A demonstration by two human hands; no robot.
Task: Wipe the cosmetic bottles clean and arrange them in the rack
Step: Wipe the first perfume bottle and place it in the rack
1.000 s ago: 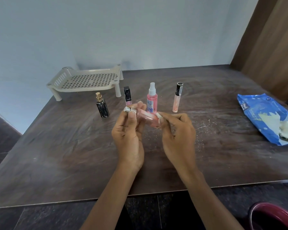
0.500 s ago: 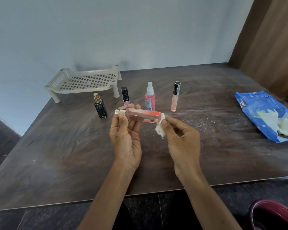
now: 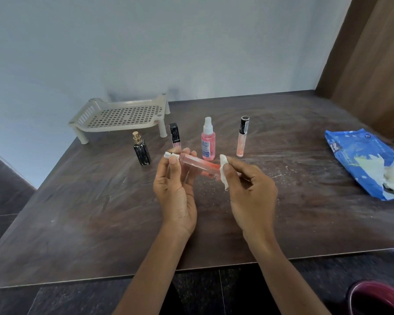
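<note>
The left hand point(image 3: 175, 189) grips a pink rectangular bottle point(image 3: 199, 165) near its silver cap, thumb on the near side and fingers curled behind, holding it almost level above the table point(image 3: 77, 223). The right hand point(image 3: 251, 192) pinches a small white wipe point(image 3: 223, 171) between thumb and fingers and presses it against the bottle's base end, so the bottle spans the gap between the two hands.

Just beyond the hands four more bottles stand upright in a row: a black perfume bottle with a gold top point(image 3: 142, 149) beyond the left hand, a black-capped lip gloss point(image 3: 175, 135) partly hidden behind the left fingertips, a pink spray bottle point(image 3: 208, 139) behind the held bottle, and a slim black-capped tube point(image 3: 242, 137) beyond the right hand. Farther back, beyond the left hand, sits the beige perforated rack point(image 3: 121, 115). Well to the right of the right hand lies a blue pack of wipes point(image 3: 359, 160).
</note>
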